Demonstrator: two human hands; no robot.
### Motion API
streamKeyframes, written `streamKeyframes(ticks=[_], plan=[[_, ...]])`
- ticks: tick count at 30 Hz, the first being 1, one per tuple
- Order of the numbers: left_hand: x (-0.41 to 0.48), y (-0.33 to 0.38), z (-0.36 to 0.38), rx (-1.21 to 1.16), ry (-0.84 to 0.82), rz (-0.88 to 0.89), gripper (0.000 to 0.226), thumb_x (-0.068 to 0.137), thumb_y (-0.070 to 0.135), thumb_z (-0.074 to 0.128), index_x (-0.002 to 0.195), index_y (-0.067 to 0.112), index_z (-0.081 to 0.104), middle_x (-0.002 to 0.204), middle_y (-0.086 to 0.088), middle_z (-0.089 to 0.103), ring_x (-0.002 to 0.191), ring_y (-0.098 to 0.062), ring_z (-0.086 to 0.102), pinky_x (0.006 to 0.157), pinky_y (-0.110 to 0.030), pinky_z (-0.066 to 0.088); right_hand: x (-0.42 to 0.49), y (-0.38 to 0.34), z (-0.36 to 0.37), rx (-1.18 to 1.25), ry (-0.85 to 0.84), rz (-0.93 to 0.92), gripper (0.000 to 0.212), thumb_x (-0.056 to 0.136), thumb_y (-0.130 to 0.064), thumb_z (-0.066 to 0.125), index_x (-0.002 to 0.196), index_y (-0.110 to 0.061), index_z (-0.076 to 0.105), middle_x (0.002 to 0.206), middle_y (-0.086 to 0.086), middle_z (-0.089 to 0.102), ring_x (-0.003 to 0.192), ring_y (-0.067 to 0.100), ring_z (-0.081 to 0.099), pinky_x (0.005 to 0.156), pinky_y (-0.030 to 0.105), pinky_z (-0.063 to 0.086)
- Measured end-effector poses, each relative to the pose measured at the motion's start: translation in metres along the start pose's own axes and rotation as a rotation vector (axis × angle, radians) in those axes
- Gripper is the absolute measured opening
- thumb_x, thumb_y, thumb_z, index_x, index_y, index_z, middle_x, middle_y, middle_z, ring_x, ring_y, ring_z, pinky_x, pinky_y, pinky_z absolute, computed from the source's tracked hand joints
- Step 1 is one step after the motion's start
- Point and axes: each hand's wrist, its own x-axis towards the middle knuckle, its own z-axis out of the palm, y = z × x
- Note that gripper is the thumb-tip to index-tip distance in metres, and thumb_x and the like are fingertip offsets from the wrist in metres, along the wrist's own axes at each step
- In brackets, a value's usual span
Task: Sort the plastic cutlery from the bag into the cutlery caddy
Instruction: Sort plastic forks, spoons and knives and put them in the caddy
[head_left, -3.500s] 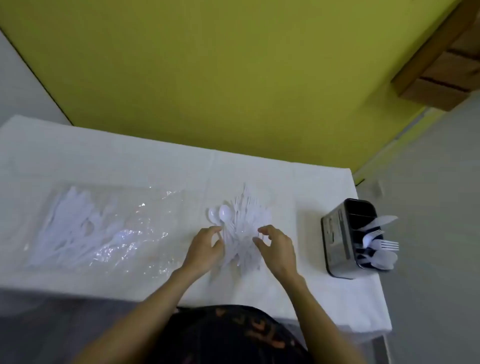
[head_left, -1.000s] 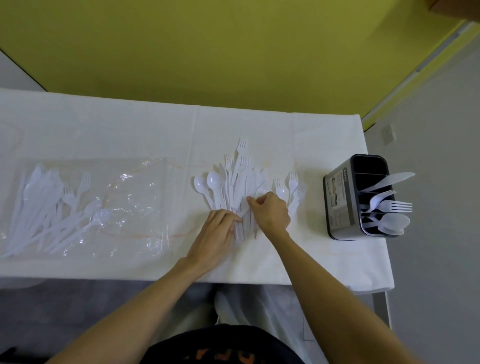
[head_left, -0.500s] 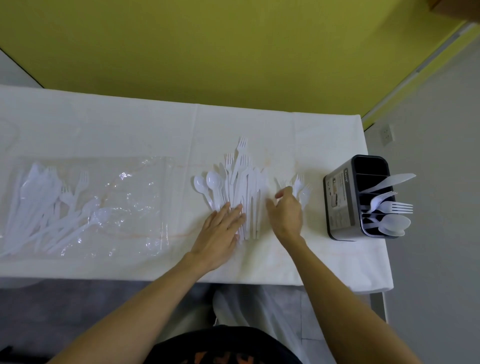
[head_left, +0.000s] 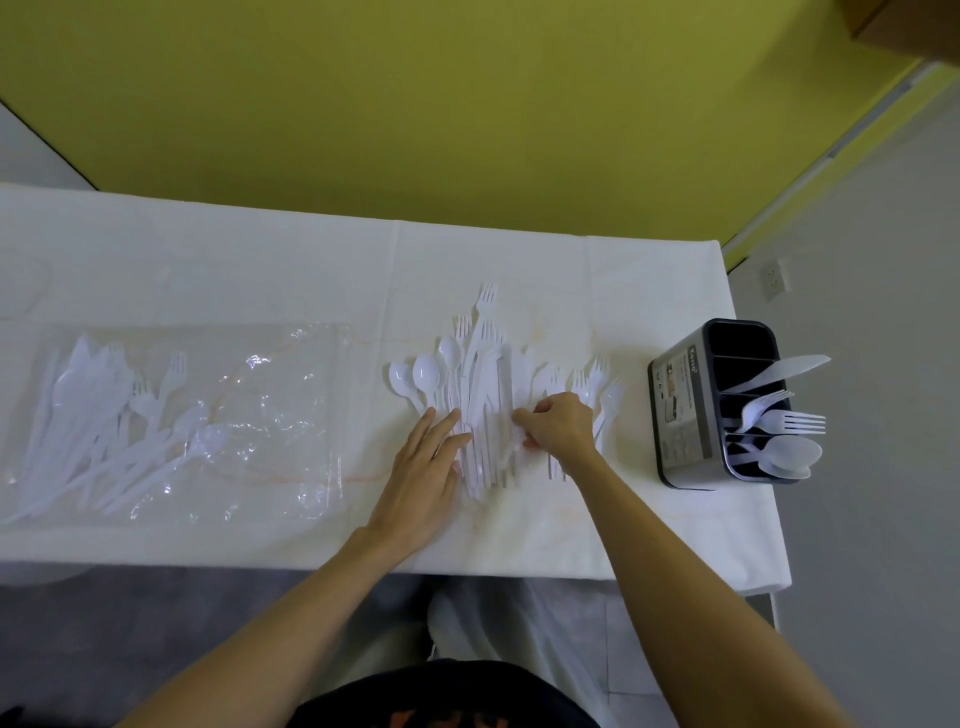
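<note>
My left hand (head_left: 428, 465) lies flat and unclenched on the cutlery pile (head_left: 483, 374) on the worktop (head_left: 260, 270), while my right hand (head_left: 563, 426) pinches handles in that pile.

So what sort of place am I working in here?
Likely a plain indoor room set up for a tabletop task: a white cloth-covered table before a bare yellow-green wall, and a wall socket on the grey side wall.

Yellow-green wall (head_left: 467, 104) behind, white-clothed table (head_left: 208, 270); grey surface (head_left: 872, 260) w/ socket (head_left: 774, 278) at rt, dark floor (head_left: 156, 623) below
</note>
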Motion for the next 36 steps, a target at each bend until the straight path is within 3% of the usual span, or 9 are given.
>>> streamKeyframes(ticks=[5,12,15,18,22,25,30,33,36], plan=[[-0.002,0.000,0.003,-0.045,-0.015,-0.032,0.038,0.100,0.013,0.042,0.137,0.018,0.049,0.156,0.004,0.028,0.149,-0.014,0.010,0.119,-0.027,0.010,0.001,0.010,-0.009,0.117,-0.035,0.026,0.020,0.080,-0.009,0.072,0.069,-0.002,0.058,0.063,0.006,0.061,0.053,0.017,0.060,0.049,0.016,0.048],[0.004,0.017,-0.008,-0.297,0.025,-0.156,0.035,0.099,0.012,0.044,0.133,0.017,0.053,0.141,0.006,0.045,0.133,-0.008,0.033,0.116,-0.024,0.027,-0.001,0.016,-0.021,0.546,-0.148,0.003,0.021,0.079,-0.005,0.078,0.071,-0.011,0.060,0.097,0.025,0.072,0.082,0.030,0.070,0.081,0.038,0.059],[0.018,0.035,-0.016,-0.478,-0.003,-0.262,0.034,0.100,0.019,0.044,0.133,0.017,0.053,0.133,0.005,0.054,0.124,-0.010,0.046,0.105,-0.021,0.035,-0.007,0.007,-0.024,0.652,-0.258,-0.034,0.012,0.084,-0.004,0.073,0.088,0.000,0.062,0.093,0.020,0.069,0.081,0.023,0.070,0.076,0.027,0.059],[0.034,0.049,-0.022,-0.652,-0.096,-0.368,0.035,0.099,0.029,0.047,0.131,0.017,0.054,0.124,0.006,0.060,0.113,-0.009,0.055,0.095,-0.021,0.041,-0.012,-0.003,-0.023,0.633,-0.326,-0.064,0.018,0.084,-0.009,0.074,0.095,-0.002,0.062,0.091,0.017,0.067,0.083,0.022,0.069,0.078,0.025,0.059],[0.042,0.054,-0.021,-0.720,-0.260,-0.447,0.022,0.101,0.029,0.042,0.113,0.017,0.056,0.097,0.002,0.067,0.091,-0.017,0.062,0.074,-0.020,0.046,-0.012,-0.011,-0.017,0.516,-0.290,-0.100,0.026,0.079,-0.012,0.080,0.070,-0.008,0.056,0.071,0.008,0.052,0.068,0.014,0.055,0.066,0.018,0.051],[0.039,0.054,-0.020,-0.646,-0.269,-0.467,0.025,0.103,0.020,0.029,0.112,0.011,0.051,0.098,-0.003,0.061,0.082,-0.018,0.053,0.068,-0.026,0.043,-0.014,-0.012,-0.013,0.591,-0.293,-0.085,0.023,0.080,-0.015,0.080,0.085,0.000,0.063,0.076,0.013,0.055,0.066,0.016,0.057,0.065,0.018,0.054],[0.029,0.041,-0.019,-0.667,-0.152,-0.607,0.026,0.102,0.015,0.026,0.117,0.004,0.045,0.113,0.001,0.052,0.097,-0.015,0.049,0.068,-0.022,0.041,-0.007,0.003,0.001,0.186,0.145,-0.015,0.038,0.090,-0.034,0.068,0.077,0.002,0.065,0.068,0.013,0.068,0.059,0.019,0.062,0.074,0.033,0.059],[0.026,0.033,-0.018,-0.723,-0.148,-0.642,0.021,0.099,0.008,0.029,0.112,0.013,0.045,0.109,0.004,0.052,0.098,-0.015,0.051,0.072,-0.022,0.043,-0.003,0.005,0.015,-0.027,0.170,0.023,0.050,0.088,-0.053,0.062,0.088,-0.003,0.062,0.080,0.013,0.065,0.072,0.023,0.059,0.065,0.029,0.050],[0.025,0.027,-0.018,-0.786,-0.145,-0.639,0.022,0.101,0.014,0.028,0.112,0.020,0.046,0.101,0.006,0.053,0.090,-0.012,0.051,0.077,-0.025,0.043,-0.005,-0.008,0.022,-0.042,0.166,0.016,0.072,0.080,-0.059,0.068,0.122,-0.004,0.049,0.113,0.011,0.059,0.103,0.031,0.060,0.079,0.034,0.047]])
